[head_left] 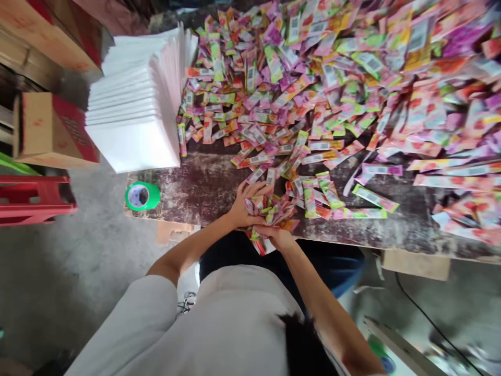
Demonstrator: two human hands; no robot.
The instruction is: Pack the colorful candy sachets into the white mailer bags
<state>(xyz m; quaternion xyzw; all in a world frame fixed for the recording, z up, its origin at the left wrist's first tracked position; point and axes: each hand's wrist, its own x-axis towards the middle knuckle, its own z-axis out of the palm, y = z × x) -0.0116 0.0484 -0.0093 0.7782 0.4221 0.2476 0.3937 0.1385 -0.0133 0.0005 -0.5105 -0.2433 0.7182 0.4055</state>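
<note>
At the table's near edge, my left hand [243, 204] curls around a bunch of small colourful packets [276, 210], with its fingers over the far side and its thumb on the near side. Pressed against the same bunch from the near right is my right hand [278, 237]; its fingertips are partly hidden among the wrappers. A red and white piece [261, 247] pokes out below the hands, over the table's edge. Loose stick-shaped packets [321, 193] in green, pink and orange lie just right of the hands.
A wide heap of similar packets [282, 94] covers the dark worn table [195, 183]. To the left stand stacked white foam-like sheets or boxes [133, 136] and a green tape roll [143, 196]. Cartons [55, 128] and a red stool [35, 201] are on the floor at left.
</note>
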